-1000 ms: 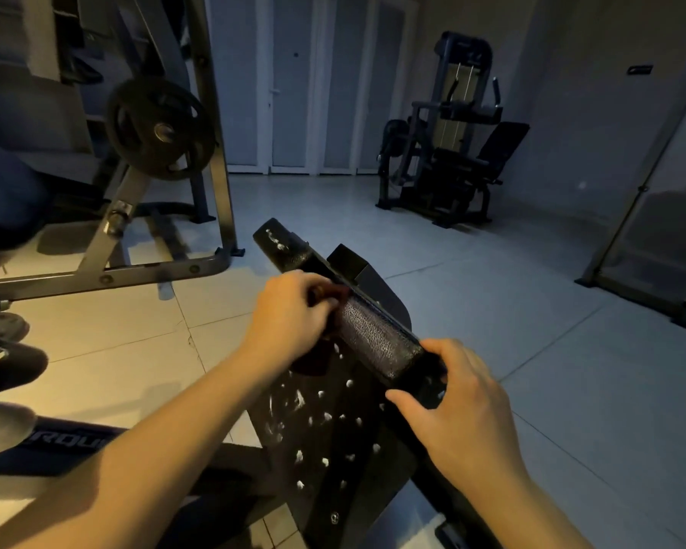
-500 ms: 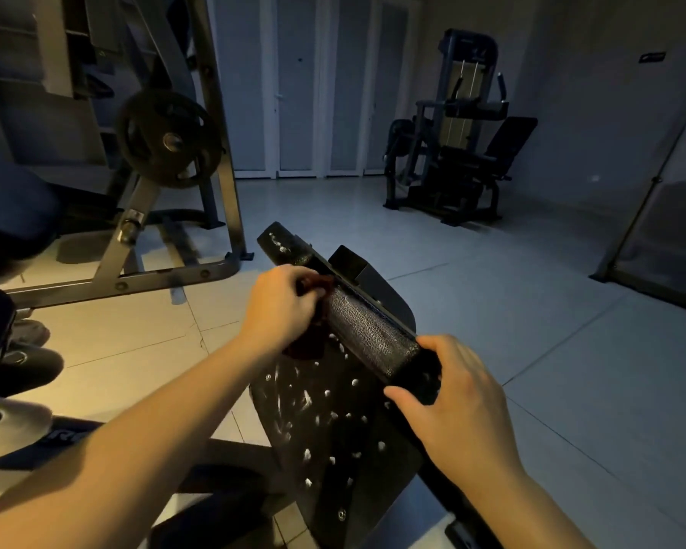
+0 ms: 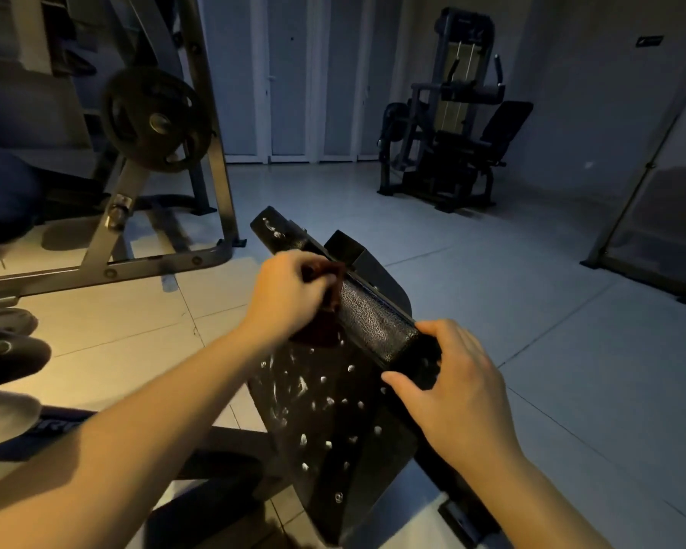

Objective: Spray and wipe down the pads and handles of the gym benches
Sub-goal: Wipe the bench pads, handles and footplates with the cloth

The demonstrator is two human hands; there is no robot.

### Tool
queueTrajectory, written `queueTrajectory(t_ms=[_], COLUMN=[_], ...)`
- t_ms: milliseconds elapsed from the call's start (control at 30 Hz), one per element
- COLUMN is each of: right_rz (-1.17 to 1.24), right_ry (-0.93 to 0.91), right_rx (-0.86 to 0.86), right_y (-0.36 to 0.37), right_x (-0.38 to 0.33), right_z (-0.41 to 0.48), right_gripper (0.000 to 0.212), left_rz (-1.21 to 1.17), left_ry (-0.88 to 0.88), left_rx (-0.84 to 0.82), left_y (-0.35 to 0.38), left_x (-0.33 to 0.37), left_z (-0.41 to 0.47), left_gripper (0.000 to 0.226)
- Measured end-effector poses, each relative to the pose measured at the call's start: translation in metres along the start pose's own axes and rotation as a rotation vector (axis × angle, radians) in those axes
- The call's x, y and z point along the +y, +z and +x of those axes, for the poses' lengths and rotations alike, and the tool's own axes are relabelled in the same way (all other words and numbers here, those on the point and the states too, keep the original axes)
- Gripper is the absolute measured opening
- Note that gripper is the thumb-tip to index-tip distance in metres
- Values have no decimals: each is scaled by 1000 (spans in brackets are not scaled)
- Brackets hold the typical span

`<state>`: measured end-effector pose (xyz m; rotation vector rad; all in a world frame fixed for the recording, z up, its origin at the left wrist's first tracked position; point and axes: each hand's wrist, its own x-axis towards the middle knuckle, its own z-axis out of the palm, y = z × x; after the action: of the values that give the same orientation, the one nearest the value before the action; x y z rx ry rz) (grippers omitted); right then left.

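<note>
A black cylindrical roller pad (image 3: pixel 373 326) runs diagonally across the top of a black perforated metal plate (image 3: pixel 333 422) flecked with white foam. My left hand (image 3: pixel 286 299) grips a dark red cloth (image 3: pixel 325 295) and presses it against the roller's middle. Foam specks sit on the roller's far end (image 3: pixel 274 229). My right hand (image 3: pixel 456 394) grips the roller's near end, fingers and thumb curled round it.
A grey weight rack with a black plate (image 3: pixel 155 120) stands at the left. A leg machine (image 3: pixel 452 140) stands at the back by the doors. Another frame (image 3: pixel 650 239) leans at the right. Shoes (image 3: pixel 5 338) lie at the left on the tiled floor.
My left hand with the cloth has slid a little along the roller toward its far end. My right hand keeps its hold on the near end.
</note>
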<state>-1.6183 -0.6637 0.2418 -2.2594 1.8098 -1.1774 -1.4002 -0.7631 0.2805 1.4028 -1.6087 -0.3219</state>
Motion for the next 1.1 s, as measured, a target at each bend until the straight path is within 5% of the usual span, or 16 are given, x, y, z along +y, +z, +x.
queueTrajectory(t_ms=[167, 433, 667, 767, 967, 1100], right_rz=[19, 35, 14, 14, -3, 13], right_ry=[-7, -19, -33, -33, -28, -28], right_rx=[1, 31, 29, 27, 52, 34], right_y=[-1, -1, 1, 1, 2, 1], right_x=[0, -2, 1, 2, -1, -1], right_z=[-2, -1, -1, -1, 0, 0], right_gripper=[58, 56, 59, 59, 59, 59], left_rz=[-236, -70, 6, 43, 3, -3], left_ry=[-309, 303, -131, -69, 324, 51], left_rx=[106, -139, 63, 43, -183, -52], left_y=[3, 3, -4, -5, -5, -1], left_x=[-20, 28, -11, -1, 27, 8], left_z=[13, -79, 13, 3, -81, -36], left_gripper=[14, 24, 25, 26, 24, 24])
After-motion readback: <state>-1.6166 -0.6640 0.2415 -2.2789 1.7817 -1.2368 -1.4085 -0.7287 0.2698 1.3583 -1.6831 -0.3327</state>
